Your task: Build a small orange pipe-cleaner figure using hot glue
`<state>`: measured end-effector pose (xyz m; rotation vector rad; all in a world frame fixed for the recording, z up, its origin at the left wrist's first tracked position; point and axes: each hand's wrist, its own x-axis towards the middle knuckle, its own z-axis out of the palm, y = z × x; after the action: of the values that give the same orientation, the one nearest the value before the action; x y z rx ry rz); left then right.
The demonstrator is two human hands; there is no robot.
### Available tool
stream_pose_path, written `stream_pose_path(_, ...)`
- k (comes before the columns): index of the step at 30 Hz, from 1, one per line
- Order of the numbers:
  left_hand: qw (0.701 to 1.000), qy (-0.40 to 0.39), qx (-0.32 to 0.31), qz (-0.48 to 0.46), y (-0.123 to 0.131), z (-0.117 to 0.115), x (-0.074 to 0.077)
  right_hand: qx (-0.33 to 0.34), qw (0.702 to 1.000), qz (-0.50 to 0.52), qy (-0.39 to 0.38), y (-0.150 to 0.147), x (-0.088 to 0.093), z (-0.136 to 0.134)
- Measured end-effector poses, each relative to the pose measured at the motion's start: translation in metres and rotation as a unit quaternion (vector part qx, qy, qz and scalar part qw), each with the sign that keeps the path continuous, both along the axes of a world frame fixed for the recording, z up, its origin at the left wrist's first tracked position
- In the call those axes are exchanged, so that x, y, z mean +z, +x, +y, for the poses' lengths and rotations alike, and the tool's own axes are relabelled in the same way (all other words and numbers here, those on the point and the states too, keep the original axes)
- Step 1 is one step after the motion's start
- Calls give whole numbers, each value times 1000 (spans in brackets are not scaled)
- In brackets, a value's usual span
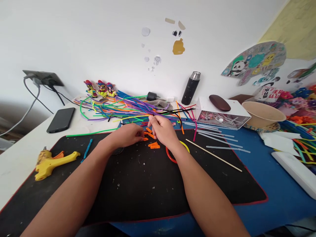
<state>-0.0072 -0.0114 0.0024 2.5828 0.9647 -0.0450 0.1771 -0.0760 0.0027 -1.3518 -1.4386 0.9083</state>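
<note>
Black mat (138, 191) spans lower frame, white wall (98, 42) behind. Orange pieces (154, 145) lie at frame centre, some by the fingers, others just below. Left hand (129, 135) and right hand (161, 130) close together there, fingers curled; cannot tell whether either grips a piece. Yellow glue gun (50, 164): left of frame.
</note>
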Motion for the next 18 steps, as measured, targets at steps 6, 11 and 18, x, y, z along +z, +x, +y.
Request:
stream_pose_path(6,1000,1,-7,-20,9,-12,6,2,1000,-19,8,0,-1,0)
stream_pose_path(11,997,-30,-20,-61,11,-11,0,2,1000,-21,11,0,0,-1)
stream_pose_path(18,986,74,-30,-148,19,-10,-19,6,1000,-16,20,1,2,-1)
